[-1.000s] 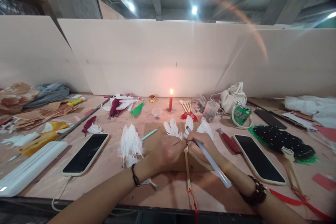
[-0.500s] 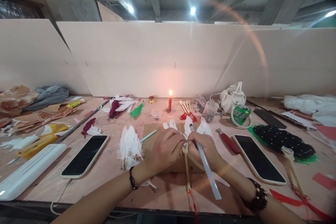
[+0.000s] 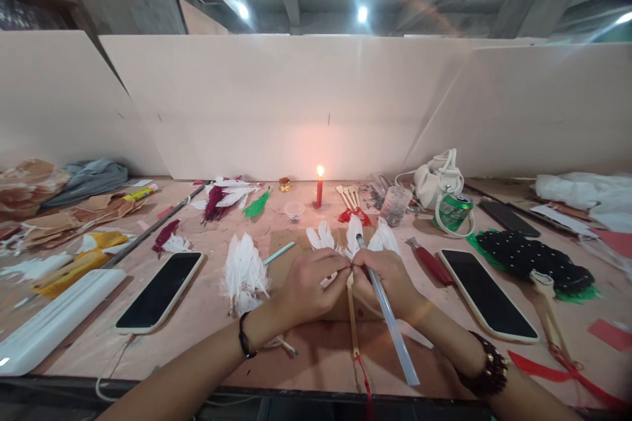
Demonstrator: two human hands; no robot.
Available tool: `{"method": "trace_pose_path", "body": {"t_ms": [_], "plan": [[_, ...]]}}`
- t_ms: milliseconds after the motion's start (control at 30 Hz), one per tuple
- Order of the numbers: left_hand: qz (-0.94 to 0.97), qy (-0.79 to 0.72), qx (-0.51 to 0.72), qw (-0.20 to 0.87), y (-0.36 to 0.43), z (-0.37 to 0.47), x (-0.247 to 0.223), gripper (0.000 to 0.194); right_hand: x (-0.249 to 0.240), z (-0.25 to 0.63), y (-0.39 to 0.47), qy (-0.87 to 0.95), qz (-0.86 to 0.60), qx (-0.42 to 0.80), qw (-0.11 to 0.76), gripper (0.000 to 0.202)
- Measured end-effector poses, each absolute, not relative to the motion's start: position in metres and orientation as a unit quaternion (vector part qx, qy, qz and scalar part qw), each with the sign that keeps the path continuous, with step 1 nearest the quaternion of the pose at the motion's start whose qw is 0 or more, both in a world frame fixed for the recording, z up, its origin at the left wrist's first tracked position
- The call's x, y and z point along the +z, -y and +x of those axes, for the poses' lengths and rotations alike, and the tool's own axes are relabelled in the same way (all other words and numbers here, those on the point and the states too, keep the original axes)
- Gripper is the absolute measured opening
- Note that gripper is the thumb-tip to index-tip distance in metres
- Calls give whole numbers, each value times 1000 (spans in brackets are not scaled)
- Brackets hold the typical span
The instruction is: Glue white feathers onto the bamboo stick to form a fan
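Note:
My right hand (image 3: 388,276) is closed around a translucent glue stick (image 3: 392,325), its dark tip up and its long end slanting toward me. Fingertips pinched, my left hand (image 3: 309,283) meets it at the top of a slim wooden handle (image 3: 352,316); what the left fingers hold is hidden. From the handle's lower end hangs a red cord (image 3: 364,371). White feathers (image 3: 354,233) fan out just beyond both hands, over a piece of brown cardboard (image 3: 281,251). A pile of white feathers (image 3: 245,270) lies left of my left hand.
A lit red candle (image 3: 319,191) stands behind the hands. Phones (image 3: 162,293) (image 3: 486,293) flank the work. Right of my hand lie a red-handled tool (image 3: 429,263), a green can (image 3: 453,212) and a black dotted feather fan (image 3: 533,263). A plastic cup (image 3: 395,204) stands behind.
My left fingers have shifted slightly right and down, closer to my right fingertips. The glue stick's lower end has swung a little toward me. The camera view has moved slightly.

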State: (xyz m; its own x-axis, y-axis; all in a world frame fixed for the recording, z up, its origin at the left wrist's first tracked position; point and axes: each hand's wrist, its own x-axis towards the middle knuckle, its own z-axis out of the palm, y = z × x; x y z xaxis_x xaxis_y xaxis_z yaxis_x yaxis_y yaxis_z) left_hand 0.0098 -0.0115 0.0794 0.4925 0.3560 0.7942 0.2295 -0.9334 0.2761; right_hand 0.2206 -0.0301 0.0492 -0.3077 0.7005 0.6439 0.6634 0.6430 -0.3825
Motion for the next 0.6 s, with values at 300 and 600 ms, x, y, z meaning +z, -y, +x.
{"method": "trace_pose_path", "body": {"t_ms": [300, 600], "plan": [[839, -239, 440, 214, 7, 10, 85, 20, 45, 223, 26, 832, -432, -32, 346, 15], [786, -297, 464, 281, 12, 19, 78, 18, 39, 221, 25, 826, -437, -43, 352, 18]]}}
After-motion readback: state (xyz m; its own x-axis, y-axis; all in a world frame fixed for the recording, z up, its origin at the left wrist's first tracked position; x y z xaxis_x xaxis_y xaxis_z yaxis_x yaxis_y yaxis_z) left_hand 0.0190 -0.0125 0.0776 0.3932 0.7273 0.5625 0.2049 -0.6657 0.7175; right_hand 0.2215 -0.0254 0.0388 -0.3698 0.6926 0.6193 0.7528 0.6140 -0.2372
